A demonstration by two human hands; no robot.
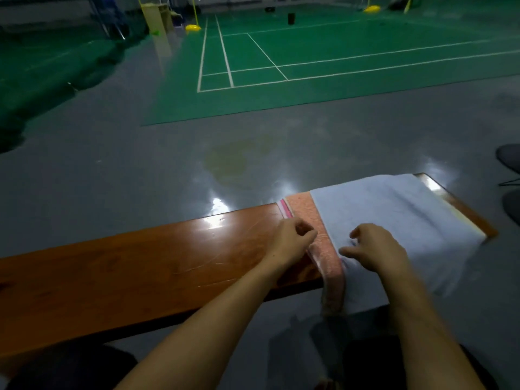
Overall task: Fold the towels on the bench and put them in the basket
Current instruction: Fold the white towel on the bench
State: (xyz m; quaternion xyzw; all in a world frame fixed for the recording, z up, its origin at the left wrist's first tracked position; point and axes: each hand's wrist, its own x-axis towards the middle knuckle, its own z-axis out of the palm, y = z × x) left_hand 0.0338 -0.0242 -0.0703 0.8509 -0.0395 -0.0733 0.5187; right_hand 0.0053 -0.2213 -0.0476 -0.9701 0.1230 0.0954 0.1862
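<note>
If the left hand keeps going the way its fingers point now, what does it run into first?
The left hand points right and slightly away, its fingertips already at the edge of the peach towel. It would likely meet that first, then the light blue towel lying over it. Whether the fingers already pinch the peach towel is unclear.

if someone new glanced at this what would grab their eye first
Probably the pale blue towel spread over the right end of the glossy wooden bench, overlapping an orange-pink towel. Next, the two bare hands at those towels: the left hand on the orange-pink one, the right hand on the blue. Behind lies a green badminton court.
</note>
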